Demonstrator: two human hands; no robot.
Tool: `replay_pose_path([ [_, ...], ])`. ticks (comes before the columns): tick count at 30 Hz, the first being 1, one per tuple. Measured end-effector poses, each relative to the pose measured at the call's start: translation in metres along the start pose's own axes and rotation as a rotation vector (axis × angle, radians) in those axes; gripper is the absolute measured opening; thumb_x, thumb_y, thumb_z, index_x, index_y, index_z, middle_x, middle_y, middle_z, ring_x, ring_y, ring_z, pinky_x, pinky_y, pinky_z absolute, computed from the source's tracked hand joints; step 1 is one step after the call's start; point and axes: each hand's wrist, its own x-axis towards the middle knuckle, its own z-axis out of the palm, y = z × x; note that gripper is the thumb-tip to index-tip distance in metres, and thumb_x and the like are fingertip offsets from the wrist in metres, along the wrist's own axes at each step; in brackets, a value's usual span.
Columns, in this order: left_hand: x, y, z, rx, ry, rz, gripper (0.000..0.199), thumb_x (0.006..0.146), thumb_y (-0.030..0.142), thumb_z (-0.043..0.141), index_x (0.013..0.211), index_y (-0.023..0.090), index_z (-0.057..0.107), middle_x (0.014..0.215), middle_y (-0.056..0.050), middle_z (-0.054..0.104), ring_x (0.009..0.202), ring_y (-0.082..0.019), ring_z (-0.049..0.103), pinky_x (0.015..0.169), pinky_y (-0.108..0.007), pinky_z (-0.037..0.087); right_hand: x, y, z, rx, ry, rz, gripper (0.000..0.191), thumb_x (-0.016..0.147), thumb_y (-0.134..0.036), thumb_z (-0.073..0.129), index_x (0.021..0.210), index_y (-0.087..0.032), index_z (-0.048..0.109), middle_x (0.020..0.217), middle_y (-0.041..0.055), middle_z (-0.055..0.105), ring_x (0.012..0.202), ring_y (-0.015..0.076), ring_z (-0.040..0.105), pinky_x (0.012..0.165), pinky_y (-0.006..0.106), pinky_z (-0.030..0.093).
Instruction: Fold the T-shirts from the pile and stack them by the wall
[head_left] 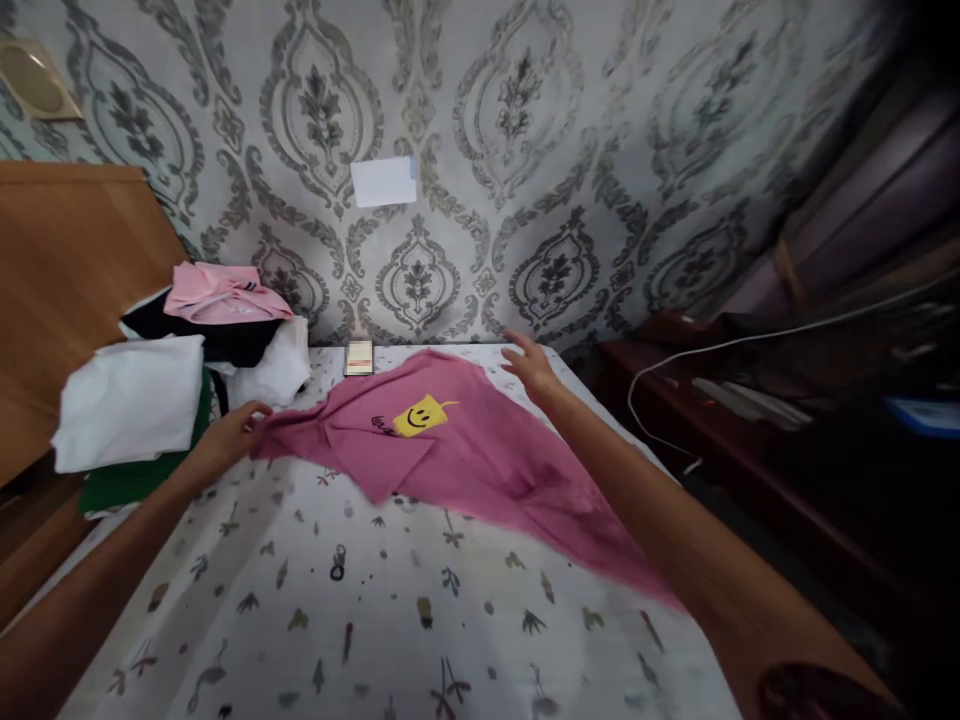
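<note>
A pink shirt [480, 440] with a yellow smiley print lies spread and partly folded over on a white patterned bedsheet [390, 610]. At the shirt's left end, the fingers of my left hand [234, 438] are closed on its gathered cloth. My right hand [531, 368] hovers near the shirt's far right edge, fingers apart, with nothing in it. Below that arm the shirt stretches toward the bed's right side, and the forearm hides part of it.
Folded clothes, among them a white garment [131, 400] and a pink one [221, 292], are piled at the left beside a wooden headboard [75, 270]. A small box [359, 358] sits by the patterned wall. A white cable [720, 340] hangs over dark furniture [675, 400] at the right.
</note>
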Motion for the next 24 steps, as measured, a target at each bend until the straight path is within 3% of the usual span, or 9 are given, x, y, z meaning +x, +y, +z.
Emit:
replay_pose_path([
  [2, -0.002, -0.012, 0.015, 0.175, -0.001, 0.011, 0.043, 0.073, 0.038, 0.049, 0.110, 0.019, 0.058, 0.083, -0.003, 0.068, 0.076, -0.023, 0.064, 0.071, -0.033, 0.051, -0.033, 0.008, -0.018, -0.253, -0.102, -0.011, 0.032, 0.080, -0.030, 0.060, 0.109, -0.019, 0.069, 0.107, 0.0084, 0.068, 0.087, 0.0194, 0.064, 0.076, 0.035, 0.057],
  [4, -0.009, -0.016, 0.029, 0.343, 0.095, 0.109, 0.043, 0.079, 0.036, 0.046, 0.115, 0.017, 0.060, 0.095, -0.009, 0.069, 0.093, -0.028, 0.065, 0.083, -0.039, 0.051, -0.069, 0.010, -0.039, -0.522, -0.246, -0.084, 0.031, 0.085, -0.031, 0.057, 0.111, -0.020, 0.071, 0.120, 0.0127, 0.066, 0.109, 0.0270, 0.063, 0.092, 0.043, 0.053],
  [7, -0.024, 0.001, 0.048, 0.471, 0.231, 0.408, 0.040, 0.085, 0.033, 0.045, 0.119, 0.019, 0.063, 0.121, -0.015, 0.064, 0.120, -0.032, 0.055, 0.098, -0.047, 0.045, -0.122, 0.007, -0.071, -0.814, -0.356, -0.098, 0.038, 0.091, -0.037, 0.053, 0.123, -0.021, 0.067, 0.141, 0.0159, 0.055, 0.132, 0.0328, 0.051, 0.106, 0.049, 0.044],
  [11, -0.049, 0.043, 0.079, 0.459, -0.006, 0.769, 0.036, 0.093, 0.039, 0.047, 0.119, 0.022, 0.064, 0.122, -0.011, 0.065, 0.116, -0.028, 0.057, 0.099, -0.043, 0.047, -0.186, 0.002, -0.108, -1.045, -0.322, 0.048, 0.049, 0.093, -0.047, 0.051, 0.135, -0.023, 0.057, 0.151, 0.0166, 0.045, 0.138, 0.0352, 0.045, 0.107, 0.050, 0.043],
  [14, -0.060, 0.064, 0.101, 0.485, -0.063, 0.772, 0.038, 0.094, 0.037, 0.046, 0.119, 0.017, 0.065, 0.120, -0.015, 0.066, 0.113, -0.030, 0.060, 0.098, -0.045, 0.048, -0.223, -0.001, -0.130, -1.155, -0.267, 0.175, 0.058, 0.092, -0.053, 0.050, 0.138, -0.017, 0.053, 0.146, 0.0199, 0.050, 0.132, 0.0371, 0.050, 0.102, 0.051, 0.046],
  [16, -0.060, 0.070, 0.109, 0.487, -0.059, 0.740, 0.037, 0.095, 0.028, 0.040, 0.116, 0.016, 0.068, 0.118, -0.016, 0.068, 0.111, -0.029, 0.062, 0.096, -0.044, 0.049, -0.238, -0.004, -0.140, -1.199, -0.231, 0.241, 0.056, 0.090, -0.053, 0.051, 0.129, -0.014, 0.058, 0.133, 0.0209, 0.059, 0.122, 0.0373, 0.056, 0.097, 0.049, 0.047],
  [18, -0.059, 0.073, 0.107, 0.451, -0.059, 0.700, 0.040, 0.095, 0.024, 0.034, 0.110, 0.017, 0.070, 0.113, -0.014, 0.071, 0.107, -0.028, 0.065, 0.091, -0.042, 0.051, -0.246, -0.008, -0.147, -1.186, -0.224, 0.267, 0.040, 0.090, -0.048, 0.051, 0.108, -0.016, 0.067, 0.113, 0.0176, 0.066, 0.109, 0.0333, 0.062, 0.092, 0.043, 0.048],
  [21, -0.062, 0.074, 0.086, 0.307, -0.030, 0.625, 0.043, 0.094, 0.034, 0.033, 0.106, 0.019, 0.072, 0.108, -0.012, 0.073, 0.101, -0.029, 0.067, 0.084, -0.041, 0.053, -0.250, -0.015, -0.150, -1.075, -0.250, 0.275, 0.023, 0.089, -0.035, 0.050, 0.079, -0.020, 0.063, 0.091, 0.0108, 0.066, 0.091, 0.0257, 0.065, 0.081, 0.034, 0.048],
  [24, -0.080, 0.068, 0.049, 0.077, -0.001, 0.534, 0.040, 0.084, 0.049, 0.045, 0.093, 0.021, 0.073, 0.094, -0.009, 0.075, 0.090, -0.027, 0.069, 0.076, -0.036, 0.053, -0.257, -0.026, -0.147, -0.950, -0.220, 0.273, 0.023, 0.090, -0.035, 0.046, 0.080, -0.021, 0.061, 0.081, 0.0070, 0.067, 0.079, 0.0227, 0.064, 0.072, 0.032, 0.046],
])
